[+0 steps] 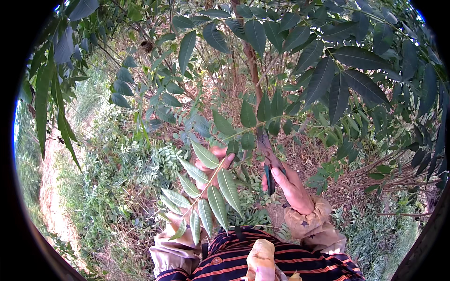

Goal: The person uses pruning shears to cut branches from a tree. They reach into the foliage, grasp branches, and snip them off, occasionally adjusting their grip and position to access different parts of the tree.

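Note:
My left hand [213, 163] is raised at the centre, partly hidden behind a compound leaf [207, 186] that hangs pale side up over my wrist. Its thumb and fingers are close to a small leaflet; whether they pinch a stem, I cannot tell. My right hand [291, 186] is closed around the dark handles of a cutting tool [270, 179], probably pruning shears, right beside the lower part of a thin brown trunk [251, 59]. The tool's blades are hard to make out against the bark. Both forearms wear beige sleeve covers, the right one with dark stars.
Dark green compound leaves [337, 77] overhang the top and right. Long drooping leaves [44, 102] hang at the left. Low weeds [130, 175] and dry litter cover the ground, with a pale dirt strip [54, 189] at far left. Bare thin branches [369, 175] spread at the right.

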Demonstrator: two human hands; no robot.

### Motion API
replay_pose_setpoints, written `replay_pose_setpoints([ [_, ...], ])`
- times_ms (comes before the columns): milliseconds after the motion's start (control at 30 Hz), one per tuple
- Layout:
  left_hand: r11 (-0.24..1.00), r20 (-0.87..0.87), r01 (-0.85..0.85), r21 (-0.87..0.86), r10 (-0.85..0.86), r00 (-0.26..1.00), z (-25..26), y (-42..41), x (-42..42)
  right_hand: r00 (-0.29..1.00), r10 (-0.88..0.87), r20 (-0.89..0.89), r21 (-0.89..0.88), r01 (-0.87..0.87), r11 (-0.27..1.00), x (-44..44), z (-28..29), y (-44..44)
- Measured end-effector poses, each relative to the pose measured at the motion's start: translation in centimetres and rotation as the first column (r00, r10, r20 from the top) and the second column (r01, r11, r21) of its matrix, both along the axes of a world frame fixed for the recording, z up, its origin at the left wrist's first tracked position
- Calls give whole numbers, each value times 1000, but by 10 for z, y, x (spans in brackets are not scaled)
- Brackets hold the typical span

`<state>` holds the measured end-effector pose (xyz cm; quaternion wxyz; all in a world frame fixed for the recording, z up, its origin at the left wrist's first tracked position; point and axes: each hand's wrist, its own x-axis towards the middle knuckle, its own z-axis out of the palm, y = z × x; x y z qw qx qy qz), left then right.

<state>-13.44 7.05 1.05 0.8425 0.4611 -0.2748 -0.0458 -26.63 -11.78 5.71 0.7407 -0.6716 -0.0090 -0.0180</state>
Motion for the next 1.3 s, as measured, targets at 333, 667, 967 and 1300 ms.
replay_pose_setpoints([
  [333, 979, -55, -172, 105, 179, 982, 22, -1, -28, 993, -54, 104, -189, 73, 979, 1, -1, -3],
  [667, 950, -259, -259, 175, 298, 919, 33, 3, -47, 996, -42, 74, -239, 58, 969, 4, -3, -4],
  [967, 954, -233, -229, 194, 271, 934, 36, 8, -45, 990, -141, 12, -216, 140, 966, 1, -17, -12],
  [1300, 940, -177, -252, 231, 295, 939, 36, 6, -51, 995, -91, 50, -27, 92, 995, 8, -17, -4],
])
